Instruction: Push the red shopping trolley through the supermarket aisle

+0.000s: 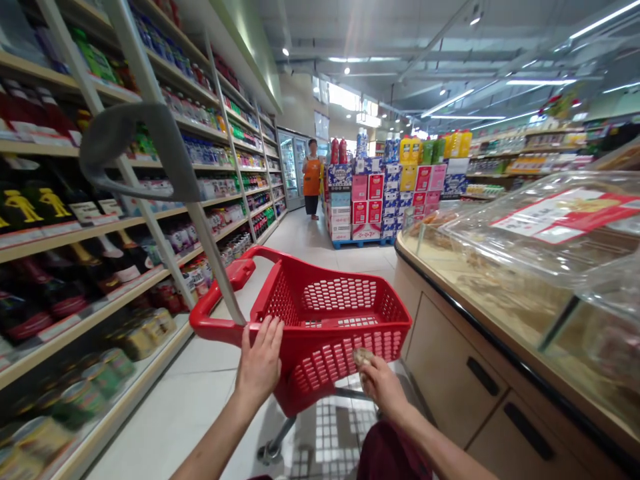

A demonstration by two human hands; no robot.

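Note:
A red plastic shopping cart (330,293) with a perforated basket stands in front of me, its inside bare where I can see it. My left hand (259,357) lies over the cart's near rim at the handle end, palm down with fingers stretched out. Beside the basket's near side wall, my right hand (381,381) pinches a small, crumpled, beige-brown wad (362,359). What exactly the wad is, I cannot make out. A grey looped handle (140,157) on a metal pole rises at the left, in front of the shelves.
Shelves (235,133) of bottles and cans line the left. A counter (450,360) with clear plastic food boxes (545,213) runs along the right. Ahead stand stacked drink cartons (367,200) on a blue pallet (357,243). A person in an orange apron (313,177) stands beyond.

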